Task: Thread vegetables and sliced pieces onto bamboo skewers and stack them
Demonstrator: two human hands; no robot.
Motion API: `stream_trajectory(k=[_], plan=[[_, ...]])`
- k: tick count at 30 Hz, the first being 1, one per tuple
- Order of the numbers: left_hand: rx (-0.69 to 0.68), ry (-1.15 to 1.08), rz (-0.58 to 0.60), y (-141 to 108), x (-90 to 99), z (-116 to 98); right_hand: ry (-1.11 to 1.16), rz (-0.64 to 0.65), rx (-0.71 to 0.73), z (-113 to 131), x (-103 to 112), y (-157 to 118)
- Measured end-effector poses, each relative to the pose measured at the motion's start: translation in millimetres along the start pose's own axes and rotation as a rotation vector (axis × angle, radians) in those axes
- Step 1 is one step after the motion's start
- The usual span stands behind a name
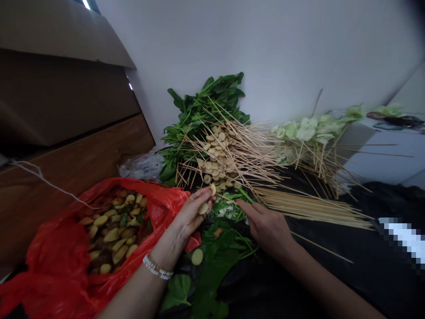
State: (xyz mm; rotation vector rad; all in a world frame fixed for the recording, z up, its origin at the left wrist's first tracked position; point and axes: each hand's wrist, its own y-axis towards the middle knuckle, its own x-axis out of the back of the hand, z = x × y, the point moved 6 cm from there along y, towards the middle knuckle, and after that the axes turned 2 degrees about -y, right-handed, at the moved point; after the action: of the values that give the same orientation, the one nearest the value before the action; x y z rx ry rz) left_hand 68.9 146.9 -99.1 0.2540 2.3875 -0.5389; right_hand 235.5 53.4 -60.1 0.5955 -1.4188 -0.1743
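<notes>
My left hand [194,210], with a beaded bracelet on its wrist, pinches a pale round slice [213,189] at the fingertips. A second slice [203,208] sits in its curled fingers. My right hand [265,223] is closed on a thin wooden stick [229,198], whose tip points at the slice in my left hand. Behind my hands lies a pile of skewered slices [217,153]. Loose sticks [315,206] lie side by side to the right. At the left, a red plastic bag [63,239] holds several cut slices.
Leafy greens [206,104] are heaped against the wall. Skewered pale green leaves [308,128] lie at the back right. Large leaves [212,261] and one loose slice [197,257] rest on the black sheet [259,283]. A wooden panel [76,164] stands at the left.
</notes>
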Motion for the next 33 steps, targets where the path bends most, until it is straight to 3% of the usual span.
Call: stream_trajectory(k=[8, 24, 26, 30, 33], plan=[[-0.010, 0.016, 0.002, -0.6, -0.6, 0.7, 0.010, -0.033, 0.010, 1.0, -1.1, -1.0], [-0.076, 0.107, -0.050, 2.2, 2.3, 3.6, 0.118, 0.037, -0.022, 2.0, -13.0, -2.2], [-0.077, 0.134, -0.018, 0.8, 0.6, 2.7, 0.099, 0.039, -0.021, 2.0, -12.1, -1.8], [-0.037, 0.224, 0.183, -3.2, -10.8, 8.2, 0.089, 0.050, -0.021, 2.5, -10.2, -1.8], [-0.103, 0.364, 0.227, -2.5, -12.9, 11.2, 0.096, 0.050, -0.024, 2.9, -9.8, -2.3]])
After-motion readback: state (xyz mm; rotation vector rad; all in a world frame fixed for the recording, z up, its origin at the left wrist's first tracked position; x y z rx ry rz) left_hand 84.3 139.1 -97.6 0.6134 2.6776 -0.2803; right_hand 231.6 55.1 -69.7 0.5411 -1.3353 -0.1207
